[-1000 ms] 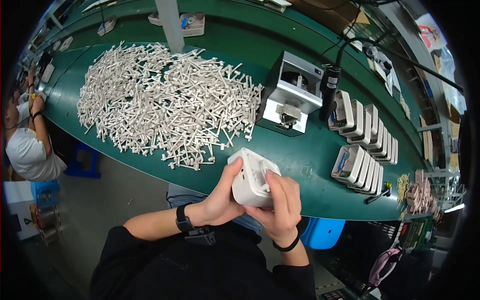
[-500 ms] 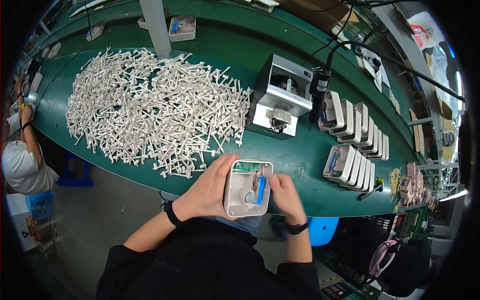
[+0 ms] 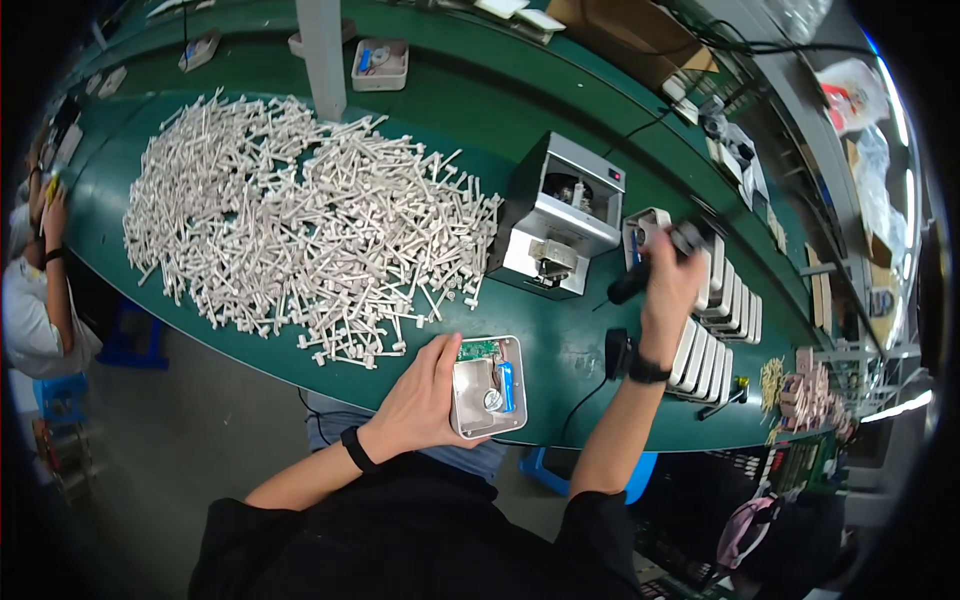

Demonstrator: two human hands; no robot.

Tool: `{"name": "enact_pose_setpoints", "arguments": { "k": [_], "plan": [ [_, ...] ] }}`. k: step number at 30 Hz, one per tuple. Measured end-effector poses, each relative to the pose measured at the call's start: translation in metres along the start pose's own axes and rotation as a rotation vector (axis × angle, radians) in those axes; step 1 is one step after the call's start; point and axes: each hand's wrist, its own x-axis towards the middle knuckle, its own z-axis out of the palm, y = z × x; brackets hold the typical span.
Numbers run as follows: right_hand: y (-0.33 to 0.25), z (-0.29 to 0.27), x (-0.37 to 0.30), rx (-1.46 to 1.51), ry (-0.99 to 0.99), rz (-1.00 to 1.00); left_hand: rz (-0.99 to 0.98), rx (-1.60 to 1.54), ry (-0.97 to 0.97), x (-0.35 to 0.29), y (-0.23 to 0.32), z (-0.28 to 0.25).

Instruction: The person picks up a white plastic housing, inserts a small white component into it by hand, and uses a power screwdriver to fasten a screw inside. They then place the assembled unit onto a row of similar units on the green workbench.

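My left hand [image 3: 415, 400] is wrapped round the side of a white plastic housing [image 3: 460, 412], held with its open face up at the table's front edge. Inside it show a green circuit board [image 3: 478, 350], a blue battery cell [image 3: 507, 388] and a small round silvery part [image 3: 492, 400]. Out to the right, my right hand [image 3: 668, 300] is closed round a black electric screwdriver [image 3: 628, 285], tilted with its tip down to the left. Motion blurs the screwdriver's upper end.
A large heap of white T-shaped plastic pieces [image 3: 310, 220] covers the table's left. A black-and-silver screw feeder [image 3: 560, 215] stands mid-table. Rows of white housings [image 3: 735, 305] are at right, partly behind my right arm. A corded black object [image 3: 618, 352] lies nearby. Another person [image 3: 50, 300] works far left.
My right hand has left the housing, reached up and right, and taken hold of the screwdriver that hung beside the feeder. My left hand still holds the housing, slightly lower.
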Motion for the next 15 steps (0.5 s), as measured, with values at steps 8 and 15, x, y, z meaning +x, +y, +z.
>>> {"name": "enact_pose_setpoints", "arguments": {
  "k": [8, 15],
  "plan": [
    [-0.120, 0.059, -0.038, 0.746, -0.104, -0.425, 0.060, 0.104, 0.080, 0.025, -0.007, -0.008],
    [-0.115, 0.082, -0.023, 0.589, -0.053, -0.375, 0.073, 0.109, 0.116, 0.040, -0.005, -0.015]
  ]
}}
